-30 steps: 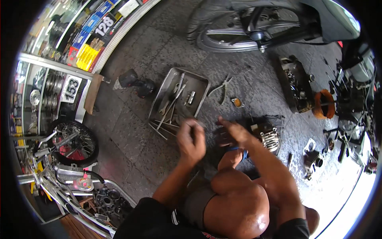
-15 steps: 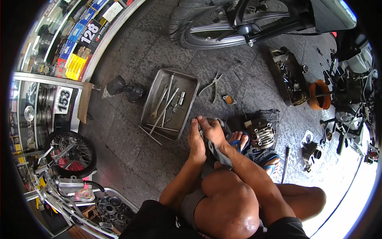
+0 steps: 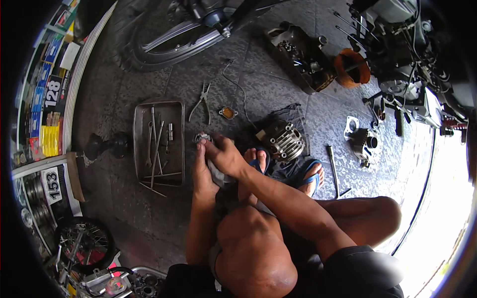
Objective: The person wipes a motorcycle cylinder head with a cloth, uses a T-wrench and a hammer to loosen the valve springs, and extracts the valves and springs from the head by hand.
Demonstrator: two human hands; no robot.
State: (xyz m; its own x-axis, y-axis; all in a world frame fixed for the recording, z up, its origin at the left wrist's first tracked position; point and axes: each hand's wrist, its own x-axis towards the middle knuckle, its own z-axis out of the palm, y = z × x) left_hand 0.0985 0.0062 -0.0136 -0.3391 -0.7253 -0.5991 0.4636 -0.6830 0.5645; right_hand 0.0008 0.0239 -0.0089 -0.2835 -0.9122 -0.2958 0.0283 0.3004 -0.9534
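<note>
A grey rag (image 3: 217, 174) is bunched between my two hands, over the floor just right of a metal tray (image 3: 184, 149). My left hand (image 3: 202, 174) closes on it from the left, thumb pointing up. From the right, my right hand (image 3: 227, 158) wraps over it with curled fingers. A crumpled light-grey bit (image 3: 201, 137) pokes out above the fingertips; whether it is rag or a part inside it, I cannot tell. In the tray lie several wrenches (image 3: 149, 144), rods and a socket (image 3: 171, 132).
Pliers (image 3: 201, 103) and a small gasket-like part (image 3: 228, 112) lie beyond my hands. A finned cylinder head (image 3: 282, 141) rests on dark cloth by my sandalled feet. Farther right are a T-handle wrench (image 3: 333, 169), an engine cylinder (image 3: 366, 145) and a parts bin (image 3: 303, 64). A motorcycle wheel (image 3: 184, 47) stands beyond.
The whole view has swung, so the floor things sit farther left in it. Both hands stay together on the rag, and a light-grey bit now shows above the fingertips.
</note>
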